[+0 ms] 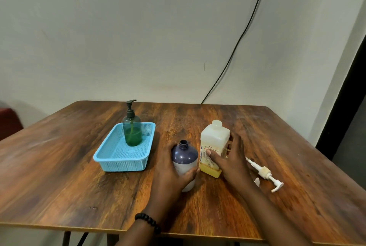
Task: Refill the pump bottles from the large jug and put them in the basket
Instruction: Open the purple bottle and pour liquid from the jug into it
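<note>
Your left hand (168, 168) grips one uncapped bottle (185, 161), your right hand (230, 158) grasps one jug (213, 140), and one basket (120, 158) holds one green bottle (132, 129).

Left hand (170, 168) hides the purple bottle's (185, 156) side.

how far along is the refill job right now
About half done. The green bottle, pump on, already stands in the basket. In hand: the left hand holds the open purple bottle, while the right hand takes the jug. Left: pour, screw on the white pump lying on the table, then basket it.
</note>
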